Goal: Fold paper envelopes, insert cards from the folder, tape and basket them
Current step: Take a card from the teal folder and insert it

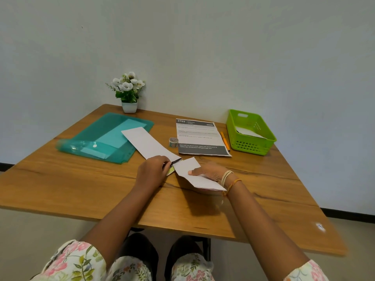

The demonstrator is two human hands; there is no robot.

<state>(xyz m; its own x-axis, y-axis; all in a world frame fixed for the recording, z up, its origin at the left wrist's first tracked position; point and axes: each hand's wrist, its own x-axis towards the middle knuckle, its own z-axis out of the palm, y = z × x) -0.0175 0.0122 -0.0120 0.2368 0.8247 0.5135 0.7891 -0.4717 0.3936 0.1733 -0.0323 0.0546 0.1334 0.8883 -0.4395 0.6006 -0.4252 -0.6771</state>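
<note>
Sitting at a wooden desk [81, 191], a person is working on a long strip of white paper [149, 144] that is lying diagonally near the middle. The left hand [152, 172] is curling its fingers around the strip's near end, where a dark printed edge and a small yellow-green card [170, 170] are peeking out just beside the fingertips. The right hand [211, 173] is pinching a folded white envelope [197, 177], with the thumb lying on top of it and the fingers going underneath; its far corner is touching the end of the strip. A teal plastic folder [105, 138] with lighter sheets inside is lying to the left, its right side partly under the strip. A small roll of tape [173, 142] is standing between the strip and a printed sheet [200, 136]. An orange pencil [225, 141] is lying along the sheet's right edge, just beside a green basket [250, 147] that is holding some white paper. A potted plant with white flowers [128, 92] is standing at the far edge against the wall.
</note>
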